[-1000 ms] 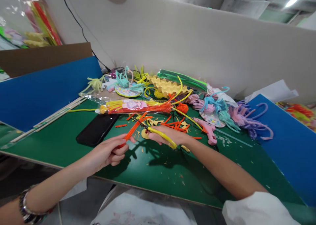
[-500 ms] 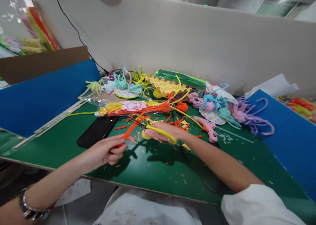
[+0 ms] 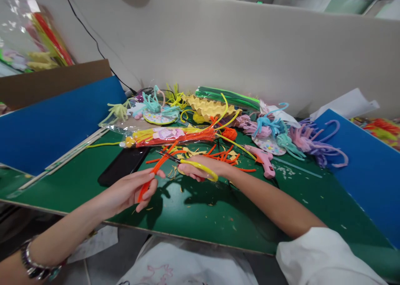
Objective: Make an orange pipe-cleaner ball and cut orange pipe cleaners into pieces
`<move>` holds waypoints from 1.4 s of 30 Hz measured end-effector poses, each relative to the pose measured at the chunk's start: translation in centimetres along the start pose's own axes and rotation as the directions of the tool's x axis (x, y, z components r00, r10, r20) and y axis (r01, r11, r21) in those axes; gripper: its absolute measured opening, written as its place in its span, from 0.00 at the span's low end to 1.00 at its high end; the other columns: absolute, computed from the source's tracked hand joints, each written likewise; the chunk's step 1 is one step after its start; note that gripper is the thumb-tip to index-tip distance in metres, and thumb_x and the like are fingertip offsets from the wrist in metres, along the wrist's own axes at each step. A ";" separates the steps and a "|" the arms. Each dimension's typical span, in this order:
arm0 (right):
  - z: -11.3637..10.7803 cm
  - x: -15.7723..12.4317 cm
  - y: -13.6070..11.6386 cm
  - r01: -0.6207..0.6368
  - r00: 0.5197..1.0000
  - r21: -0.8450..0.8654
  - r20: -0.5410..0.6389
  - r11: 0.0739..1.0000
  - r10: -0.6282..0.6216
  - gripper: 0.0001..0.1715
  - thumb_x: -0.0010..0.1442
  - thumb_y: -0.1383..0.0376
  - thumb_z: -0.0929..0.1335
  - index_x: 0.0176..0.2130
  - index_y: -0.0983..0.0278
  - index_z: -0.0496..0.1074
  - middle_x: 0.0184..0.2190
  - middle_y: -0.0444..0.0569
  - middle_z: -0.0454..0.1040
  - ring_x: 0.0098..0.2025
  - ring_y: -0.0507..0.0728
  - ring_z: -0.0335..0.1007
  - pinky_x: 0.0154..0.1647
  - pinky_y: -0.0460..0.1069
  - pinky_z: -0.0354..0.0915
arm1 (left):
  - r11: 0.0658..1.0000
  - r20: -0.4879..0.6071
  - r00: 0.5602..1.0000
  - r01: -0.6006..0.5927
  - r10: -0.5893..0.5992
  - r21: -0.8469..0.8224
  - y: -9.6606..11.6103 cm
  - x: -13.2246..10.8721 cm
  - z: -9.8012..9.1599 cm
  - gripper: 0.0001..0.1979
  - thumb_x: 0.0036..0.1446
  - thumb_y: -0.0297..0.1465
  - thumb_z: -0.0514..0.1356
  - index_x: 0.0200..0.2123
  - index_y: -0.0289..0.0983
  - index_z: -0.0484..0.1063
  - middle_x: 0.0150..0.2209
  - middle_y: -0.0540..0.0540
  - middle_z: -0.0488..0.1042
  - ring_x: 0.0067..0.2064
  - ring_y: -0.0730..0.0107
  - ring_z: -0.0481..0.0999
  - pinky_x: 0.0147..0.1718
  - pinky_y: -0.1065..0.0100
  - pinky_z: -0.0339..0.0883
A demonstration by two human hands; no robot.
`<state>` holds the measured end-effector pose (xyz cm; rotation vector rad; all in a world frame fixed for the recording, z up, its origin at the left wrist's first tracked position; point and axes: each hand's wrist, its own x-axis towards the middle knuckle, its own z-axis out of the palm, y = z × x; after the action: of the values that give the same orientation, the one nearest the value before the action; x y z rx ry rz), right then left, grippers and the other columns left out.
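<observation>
Pinched in my left hand [image 3: 136, 193] are orange pipe cleaners [image 3: 160, 163], their tips pointing up and away from me. My right hand [image 3: 200, 168] is wrapped round yellow-handled scissors [image 3: 204, 169]. The dark blades reach left to the orange strands; whether they are parted I cannot make out. Cut orange pieces [image 3: 223, 155] and pale yellow scraps lie on the green table [image 3: 200, 222] behind my right hand. Just beyond both hands is a clear bag of yellow and orange pipe cleaners [image 3: 175, 136].
A black phone [image 3: 121, 168] lies left of the hands, a pink glue gun [image 3: 264, 160] to the right. Blue boards [image 3: 56, 122] stand at both sides. Along the back wall are green pipe cleaners [image 3: 229, 98], a yellow wavy piece [image 3: 209, 108] and pastel fuzzy bundles [image 3: 309, 141].
The left hand has shifted slightly left, its fingers looser, and the orange strands show lower below them. My right hand with the scissors has also moved a little left.
</observation>
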<state>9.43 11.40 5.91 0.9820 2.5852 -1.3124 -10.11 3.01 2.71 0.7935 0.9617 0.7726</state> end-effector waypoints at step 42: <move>1.7 -7.2 0.8 -0.129 0.969 0.129 -0.195 0.983 0.153 0.29 0.56 0.45 0.52 0.18 0.63 0.53 0.12 0.40 0.56 0.14 0.47 0.57 0.14 0.42 0.54 | 0.997 0.360 0.931 0.071 -0.059 -0.020 0.9 3.7 5.2 0.06 0.57 0.35 0.51 0.36 0.38 0.61 0.14 0.60 0.42 0.15 0.82 0.36 0.13 0.78 0.34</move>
<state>15.26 6.82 6.79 1.3618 2.5465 -1.4053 -4.28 5.38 3.87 0.8362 0.6413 0.5585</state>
